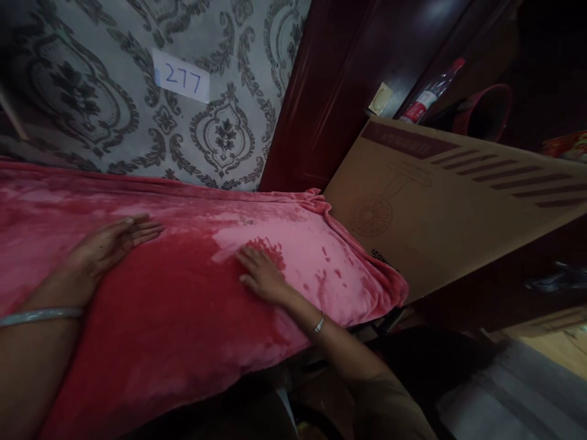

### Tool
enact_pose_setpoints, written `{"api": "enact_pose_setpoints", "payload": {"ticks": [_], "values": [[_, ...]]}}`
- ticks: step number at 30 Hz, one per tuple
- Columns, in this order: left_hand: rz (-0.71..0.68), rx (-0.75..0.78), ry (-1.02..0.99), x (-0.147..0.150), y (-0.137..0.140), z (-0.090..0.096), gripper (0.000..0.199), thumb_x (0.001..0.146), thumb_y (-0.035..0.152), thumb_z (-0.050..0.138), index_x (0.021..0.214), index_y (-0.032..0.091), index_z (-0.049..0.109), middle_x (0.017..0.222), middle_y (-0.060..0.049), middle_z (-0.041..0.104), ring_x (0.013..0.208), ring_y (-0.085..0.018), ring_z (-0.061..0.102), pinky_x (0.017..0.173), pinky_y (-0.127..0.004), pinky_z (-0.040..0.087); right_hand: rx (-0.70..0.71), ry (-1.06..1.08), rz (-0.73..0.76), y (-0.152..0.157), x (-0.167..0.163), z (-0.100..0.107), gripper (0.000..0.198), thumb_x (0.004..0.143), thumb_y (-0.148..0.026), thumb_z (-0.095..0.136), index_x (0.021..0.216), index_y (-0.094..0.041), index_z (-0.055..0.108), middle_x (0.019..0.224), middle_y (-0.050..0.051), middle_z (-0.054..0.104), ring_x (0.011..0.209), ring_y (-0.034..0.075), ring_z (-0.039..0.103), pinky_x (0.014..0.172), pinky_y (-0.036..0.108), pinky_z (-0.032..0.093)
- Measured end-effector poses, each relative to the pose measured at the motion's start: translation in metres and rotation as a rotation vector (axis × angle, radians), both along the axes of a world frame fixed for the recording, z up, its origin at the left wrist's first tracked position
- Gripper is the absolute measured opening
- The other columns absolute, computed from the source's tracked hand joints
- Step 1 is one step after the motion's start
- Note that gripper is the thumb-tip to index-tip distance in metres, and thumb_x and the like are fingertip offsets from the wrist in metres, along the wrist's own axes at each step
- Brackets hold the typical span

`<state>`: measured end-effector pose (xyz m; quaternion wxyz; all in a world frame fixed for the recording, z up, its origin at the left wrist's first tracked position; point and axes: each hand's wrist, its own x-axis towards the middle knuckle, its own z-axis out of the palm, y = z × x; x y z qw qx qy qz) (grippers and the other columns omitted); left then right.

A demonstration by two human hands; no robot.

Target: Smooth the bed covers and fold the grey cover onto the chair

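A plush pink-red blanket [183, 311] covers a long, low surface, perhaps a bed, with darker and lighter patches in its pile. My left hand [120, 240] rests on it at the left, fingers stretched out and pointing right, with nothing held. Nearer the middle, my right hand [262, 274] lies palm down on the blanket, its fingers extended toward the upper left across the edge of a dark patch. The blanket bunches into folds along its far edge and at the right corner.
Patterned wallpaper [224, 131] with a paper label [181, 76] reading 277 rises behind. A dark red wooden panel [316, 98] and a large cardboard box [440, 201] stand at the right. Beyond the box are a plastic bottle [426, 98] and a small pale box [380, 99].
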<state>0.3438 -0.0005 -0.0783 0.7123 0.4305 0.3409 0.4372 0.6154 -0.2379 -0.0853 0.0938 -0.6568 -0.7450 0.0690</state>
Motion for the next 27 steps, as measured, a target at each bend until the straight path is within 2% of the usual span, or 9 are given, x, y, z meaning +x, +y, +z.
{"api": "enact_pose_setpoints", "payload": {"ticks": [2,4,7,11,15,19,23,25,27], "values": [[-0.001,-0.006,0.001,-0.001,0.000,-0.001,0.023,0.072,0.023,0.066,0.094,0.016,0.066,0.096,-0.010,0.076,0.098,-0.025,0.070,0.121,-0.052,0.029,-0.027,0.006,-0.250,0.018,0.022,-0.001,0.062,0.105,-0.045,0.033,0.158,-0.017,0.024,0.166,0.011,0.016,0.154,0.022,0.010,0.124,0.045,0.011],[-0.008,-0.003,0.004,-0.002,0.002,-0.001,0.025,0.071,0.024,0.067,0.095,0.016,0.067,0.098,-0.010,0.076,0.098,-0.026,0.070,0.120,-0.051,0.031,-0.055,0.007,-0.421,0.033,0.037,-0.003,0.062,0.104,-0.044,0.032,0.158,-0.015,0.024,0.166,0.013,0.016,0.154,0.024,0.012,0.123,0.046,0.014],[-0.011,-0.009,0.006,-0.003,0.002,-0.001,0.027,0.069,0.026,0.069,0.095,0.017,0.067,0.098,-0.010,0.076,0.098,-0.026,0.070,0.121,-0.051,0.031,-0.069,-0.001,-0.511,0.054,0.041,-0.007,0.062,0.104,-0.048,0.032,0.156,-0.015,0.029,0.165,0.015,0.017,0.153,0.026,0.013,0.122,0.048,0.016],[0.001,-0.016,0.022,-0.002,-0.001,0.002,0.028,0.067,0.025,0.069,0.095,0.017,0.067,0.096,-0.010,0.077,0.099,-0.027,0.069,0.120,-0.052,0.031,-0.048,0.003,-0.392,0.081,0.016,-0.008,0.066,0.102,-0.054,0.032,0.156,-0.017,0.029,0.165,0.016,0.016,0.153,0.028,0.012,0.122,0.050,0.016],[-0.014,-0.005,0.020,-0.003,0.000,0.001,0.030,0.068,0.025,0.070,0.096,0.016,0.068,0.098,-0.011,0.077,0.100,-0.028,0.069,0.119,-0.051,0.033,-0.025,0.010,-0.108,0.099,-0.029,-0.008,0.065,0.101,-0.057,0.035,0.156,-0.022,0.030,0.166,0.012,0.018,0.153,0.025,0.013,0.123,0.047,0.016],[-0.037,-0.009,0.025,-0.005,0.006,-0.004,0.030,0.068,0.026,0.070,0.096,0.016,0.069,0.103,-0.012,0.076,0.103,-0.027,0.069,0.120,-0.050,0.031,0.016,0.016,0.167,0.096,-0.076,-0.011,0.061,0.100,-0.061,0.037,0.153,-0.032,0.037,0.163,0.001,0.031,0.152,0.021,0.018,0.123,0.043,0.019],[-0.049,0.002,0.038,-0.005,0.010,-0.007,0.032,0.066,0.028,0.072,0.095,0.017,0.069,0.103,-0.012,0.076,0.105,-0.028,0.068,0.119,-0.051,0.033,0.045,0.023,0.181,0.091,-0.092,-0.011,0.060,0.099,-0.064,0.035,0.150,-0.034,0.040,0.157,-0.005,0.041,0.152,0.022,0.020,0.120,0.045,0.025],[-0.038,-0.001,0.038,-0.005,0.010,-0.008,0.032,0.065,0.029,0.074,0.095,0.017,0.069,0.102,-0.012,0.076,0.104,-0.028,0.069,0.119,-0.051,0.033,0.053,0.026,0.165,0.094,-0.082,-0.006,0.058,0.101,-0.061,0.033,0.151,-0.032,0.039,0.158,-0.003,0.040,0.151,0.022,0.020,0.120,0.046,0.023],[-0.032,0.008,0.029,-0.005,0.011,-0.008,0.033,0.065,0.030,0.075,0.095,0.017,0.069,0.102,-0.012,0.076,0.104,-0.029,0.069,0.119,-0.051,0.034,0.058,0.031,0.083,0.098,-0.062,0.000,0.058,0.102,-0.057,0.034,0.152,-0.026,0.038,0.160,0.003,0.037,0.151,0.021,0.021,0.122,0.046,0.019]]}}
